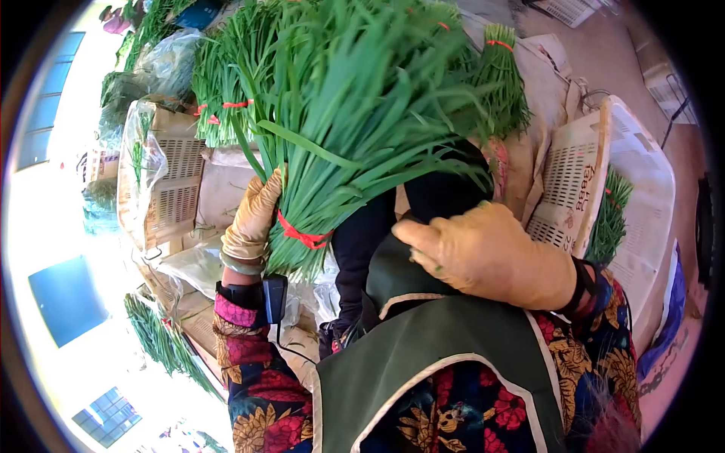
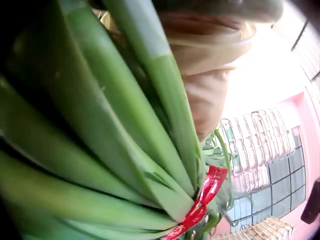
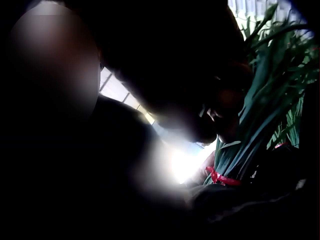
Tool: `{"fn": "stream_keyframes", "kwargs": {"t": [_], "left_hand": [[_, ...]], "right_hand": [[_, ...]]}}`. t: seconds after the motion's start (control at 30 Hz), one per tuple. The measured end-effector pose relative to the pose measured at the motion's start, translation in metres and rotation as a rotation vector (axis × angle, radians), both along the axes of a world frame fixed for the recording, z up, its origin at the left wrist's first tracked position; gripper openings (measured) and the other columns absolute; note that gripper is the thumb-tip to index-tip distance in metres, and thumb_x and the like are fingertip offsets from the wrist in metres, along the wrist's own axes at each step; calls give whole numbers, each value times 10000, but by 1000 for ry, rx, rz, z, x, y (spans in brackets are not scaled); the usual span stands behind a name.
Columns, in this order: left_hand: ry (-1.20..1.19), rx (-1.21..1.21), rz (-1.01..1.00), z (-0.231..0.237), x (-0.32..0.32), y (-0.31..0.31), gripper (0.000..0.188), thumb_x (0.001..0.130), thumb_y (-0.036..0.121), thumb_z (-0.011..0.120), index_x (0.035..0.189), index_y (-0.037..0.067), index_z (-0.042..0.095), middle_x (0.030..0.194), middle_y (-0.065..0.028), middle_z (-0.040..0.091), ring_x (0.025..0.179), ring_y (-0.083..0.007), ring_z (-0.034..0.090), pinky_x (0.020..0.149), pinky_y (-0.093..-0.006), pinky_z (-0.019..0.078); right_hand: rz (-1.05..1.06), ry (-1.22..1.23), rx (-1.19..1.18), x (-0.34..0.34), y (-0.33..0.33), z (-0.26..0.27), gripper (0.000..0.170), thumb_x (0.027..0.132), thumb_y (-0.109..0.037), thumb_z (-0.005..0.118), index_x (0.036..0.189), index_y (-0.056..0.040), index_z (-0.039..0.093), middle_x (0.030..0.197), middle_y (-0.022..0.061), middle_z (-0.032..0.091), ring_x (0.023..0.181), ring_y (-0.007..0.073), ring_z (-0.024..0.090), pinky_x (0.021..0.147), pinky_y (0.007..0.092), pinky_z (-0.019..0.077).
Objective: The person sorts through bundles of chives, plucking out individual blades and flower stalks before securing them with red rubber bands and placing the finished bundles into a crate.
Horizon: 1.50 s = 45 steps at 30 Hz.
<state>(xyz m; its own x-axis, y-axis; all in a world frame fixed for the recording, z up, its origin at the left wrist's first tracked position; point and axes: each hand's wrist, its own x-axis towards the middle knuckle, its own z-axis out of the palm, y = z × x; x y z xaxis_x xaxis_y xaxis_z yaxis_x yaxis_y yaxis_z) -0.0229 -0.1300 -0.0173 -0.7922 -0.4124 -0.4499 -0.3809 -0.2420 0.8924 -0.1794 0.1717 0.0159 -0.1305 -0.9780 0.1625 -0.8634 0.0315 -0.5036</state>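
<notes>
A large bundle of long, flat-leaved garlic chives (image 1: pixel 340 143), bound low down with red tape (image 1: pixel 306 232), fans out across the head view. My gloved left hand (image 1: pixel 253 215) grips it from the left side, just above the tape. Close up in the left wrist view are the thick green leaves (image 2: pixel 115 125) and the shiny red tape (image 2: pixel 200 200). My gloved right hand (image 1: pixel 483 253) is held in front of the apron, apart from the bundle's tied end, fingers curled with small green leaf scraps showing at them. Much of the right wrist view is dark, with the tied chives (image 3: pixel 250 135) at its right.
More tied chive bundles (image 1: pixel 226 113) lie beyond, another (image 1: pixel 504 83) to their right. Plastic crates stand at left (image 1: pixel 177 162) and right (image 1: pixel 566 181); the right one has chives (image 1: pixel 610 215) beside it. Clear plastic bags (image 1: pixel 170 60) lie at the left.
</notes>
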Motion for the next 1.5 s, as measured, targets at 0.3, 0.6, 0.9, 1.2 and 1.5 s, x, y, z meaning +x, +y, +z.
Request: {"fn": "stream_keyframes", "kwargs": {"t": [0.3, 0.6, 0.9, 1.2, 1.5], "left_hand": [[-27, 207, 76, -35, 67, -20, 514, 1016, 429, 545, 1299, 4, 609, 1200, -66, 672, 1082, -161, 614, 968, -319, 480], [-77, 403, 118, -100, 104, -16, 539, 985, 468, 589, 1294, 28, 612, 1208, -58, 673, 1077, -170, 629, 977, -338, 499], [-52, 403, 118, -108, 102, -12, 561, 975, 490, 598, 1306, 37, 608, 1225, -55, 666, 1081, -170, 625, 963, -340, 502], [-70, 298, 33, -97, 93, -14, 593, 971, 506, 598, 1313, 22, 598, 1239, -54, 656, 1092, -161, 614, 953, -328, 502], [-54, 216, 131, -66, 74, 2, 892, 939, 742, 393, 1467, 23, 426, 1404, -122, 542, 1256, -242, 542, 1085, -404, 430]], "right_hand": [[-117, -207, -166, -19, -28, -3, 165, 877, -185, 673, 1016, -108, 628, 713, 90, 647, 584, 296, 634, 500, 399, 493], [-632, -590, -135, -50, -5, 2, 159, 910, -135, 702, 1040, -53, 660, 639, 5, 571, 546, 77, 477, 521, 269, 411], [-636, -689, -96, -71, -23, -16, 223, 884, -188, 756, 1043, -59, 669, 621, -44, 489, 586, 47, 405, 527, 252, 344], [-347, -313, -226, -101, -43, -28, 243, 917, -207, 719, 1128, -88, 699, 614, 0, 512, 556, 69, 470, 524, 276, 401], [-522, -977, -152, -105, -13, -28, 281, 1001, -294, 616, 1082, -48, 724, 585, -9, 547, 433, 20, 394, 397, 191, 284]]}}
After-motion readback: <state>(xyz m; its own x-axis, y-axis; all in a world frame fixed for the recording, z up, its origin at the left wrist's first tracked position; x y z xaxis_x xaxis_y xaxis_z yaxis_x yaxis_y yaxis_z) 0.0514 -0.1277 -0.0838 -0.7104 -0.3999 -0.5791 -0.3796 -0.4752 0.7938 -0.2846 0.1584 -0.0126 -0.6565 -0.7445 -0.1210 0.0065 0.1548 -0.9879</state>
